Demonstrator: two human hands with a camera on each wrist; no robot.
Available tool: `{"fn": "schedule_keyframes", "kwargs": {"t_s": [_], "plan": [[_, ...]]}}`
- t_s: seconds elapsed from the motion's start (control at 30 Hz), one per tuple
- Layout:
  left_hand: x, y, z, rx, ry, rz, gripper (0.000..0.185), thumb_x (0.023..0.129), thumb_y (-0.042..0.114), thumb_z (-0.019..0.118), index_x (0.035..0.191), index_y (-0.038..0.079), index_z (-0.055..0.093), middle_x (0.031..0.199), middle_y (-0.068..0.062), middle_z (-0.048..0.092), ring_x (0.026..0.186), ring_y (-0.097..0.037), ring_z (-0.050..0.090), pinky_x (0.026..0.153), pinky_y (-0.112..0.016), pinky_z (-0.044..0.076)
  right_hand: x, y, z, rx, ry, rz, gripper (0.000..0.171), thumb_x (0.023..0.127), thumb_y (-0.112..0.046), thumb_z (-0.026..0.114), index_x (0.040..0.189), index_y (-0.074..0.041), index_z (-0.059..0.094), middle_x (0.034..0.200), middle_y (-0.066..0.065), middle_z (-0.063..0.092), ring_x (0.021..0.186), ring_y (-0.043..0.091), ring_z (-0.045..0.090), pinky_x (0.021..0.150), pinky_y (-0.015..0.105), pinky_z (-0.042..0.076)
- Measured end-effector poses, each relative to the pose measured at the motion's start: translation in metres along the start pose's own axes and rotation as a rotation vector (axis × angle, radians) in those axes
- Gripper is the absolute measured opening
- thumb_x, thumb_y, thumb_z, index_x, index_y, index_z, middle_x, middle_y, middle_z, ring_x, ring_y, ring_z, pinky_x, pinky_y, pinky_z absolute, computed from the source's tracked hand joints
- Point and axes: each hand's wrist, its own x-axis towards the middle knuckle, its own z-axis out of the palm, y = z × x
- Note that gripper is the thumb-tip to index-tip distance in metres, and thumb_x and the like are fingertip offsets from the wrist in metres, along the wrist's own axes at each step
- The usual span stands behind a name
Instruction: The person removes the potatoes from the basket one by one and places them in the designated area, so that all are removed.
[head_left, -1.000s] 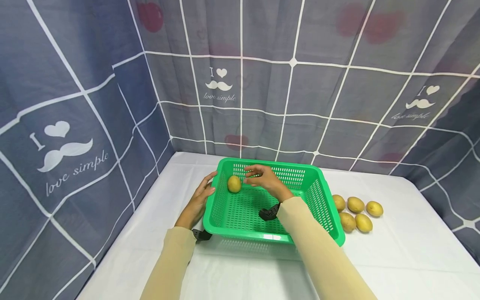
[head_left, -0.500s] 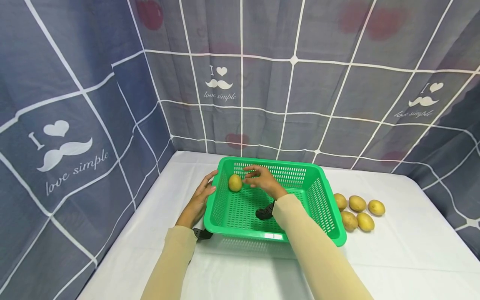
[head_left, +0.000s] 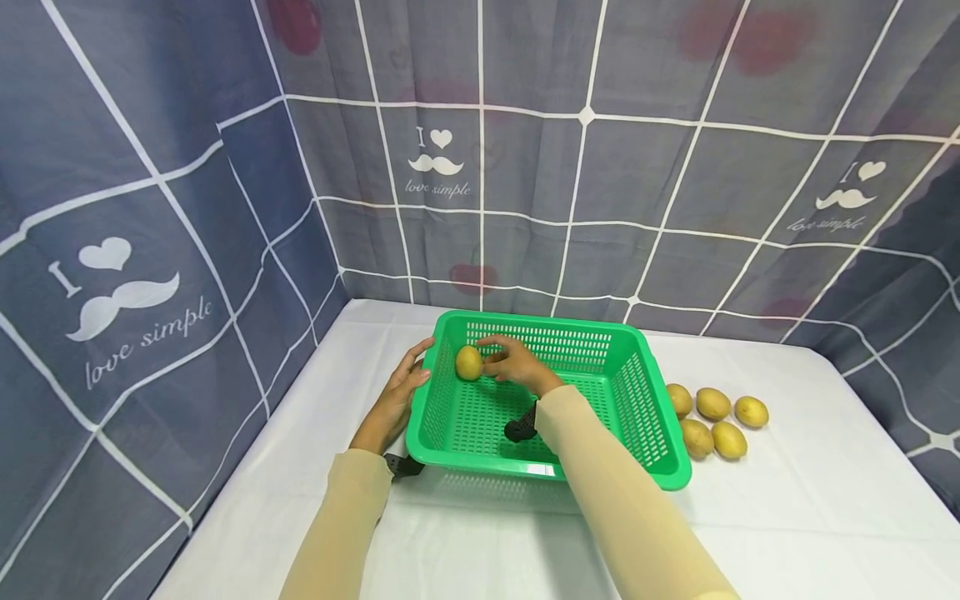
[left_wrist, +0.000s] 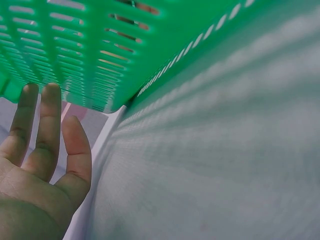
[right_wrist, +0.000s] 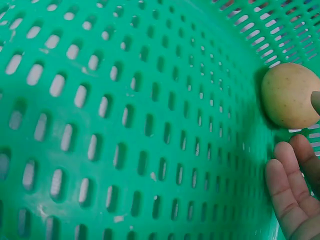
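Observation:
A green plastic basket [head_left: 480, 461] stands on the white table [head_left: 787, 517]. One yellow potato [head_left: 468, 362] lies inside it at the far left corner. My right hand [head_left: 492, 358] reaches into the basket with its fingers relaxed, fingertips at the potato's right side. In the right wrist view the potato [right_wrist: 291, 95] lies against the perforated basket wall [right_wrist: 125, 125], and a fingertip of the right hand [right_wrist: 302, 165] touches its edge. My left hand [head_left: 418, 367] lies flat against the basket's outer left wall; its fingers [left_wrist: 47, 125] are straight beside the basket [left_wrist: 100, 45].
Several more potatoes [head_left: 712, 418] lie in a cluster on the table just right of the basket. A blue-grey checked curtain [head_left: 187, 208] closes off the back and left sides. White tabletop lies in front of the basket.
My right hand has moved slightly left, closing in on the potato until the fingertips reach it. The potato, the basket and my left hand have kept their places.

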Motion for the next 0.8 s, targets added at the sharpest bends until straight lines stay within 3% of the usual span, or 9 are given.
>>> {"fn": "schedule_keyframes", "kwargs": {"t_s": [0.2,0.43,0.67,0.8], "plan": [[0.000,0.000,0.000,-0.021,0.005,-0.004,0.073,0.103,0.016,0.047,0.171,0.006,0.021,0.151,-0.013,0.044,0.125,-0.015,0.054,0.102,-0.029,0.049,0.004,0.000,0.003,-0.032,-0.057,-0.008,0.056,0.103,0.000,0.066,0.158,-0.004,0.052,0.147,0.029,0.057,0.134,0.043,0.059,0.101,0.053,0.057],[0.001,-0.001,0.001,-0.017,-0.001,-0.017,0.072,0.105,0.018,0.046,0.172,0.009,0.021,0.152,-0.014,0.043,0.127,-0.018,0.053,0.102,-0.031,0.050,0.008,-0.002,0.007,-0.076,-0.076,-0.007,0.059,0.104,0.001,0.064,0.161,-0.006,0.049,0.152,0.028,0.054,0.135,0.043,0.058,0.100,0.052,0.057],[0.003,0.000,0.000,0.023,0.018,-0.022,0.076,0.102,0.022,0.048,0.171,0.009,0.022,0.160,-0.021,0.038,0.136,-0.021,0.044,0.117,-0.044,0.030,0.012,0.001,0.013,-0.145,-0.034,-0.014,0.056,0.103,-0.001,0.068,0.156,-0.007,0.052,0.154,0.026,0.052,0.139,0.043,0.057,0.097,0.050,0.057],[0.003,0.000,0.000,0.018,0.024,-0.026,0.077,0.101,0.021,0.048,0.171,0.009,0.022,0.159,-0.020,0.039,0.135,-0.023,0.045,0.117,-0.048,0.031,0.011,0.000,0.016,-0.180,-0.003,-0.027,0.051,0.103,-0.001,0.069,0.151,-0.008,0.054,0.150,0.029,0.057,0.131,0.043,0.063,0.091,0.046,0.059]]}}
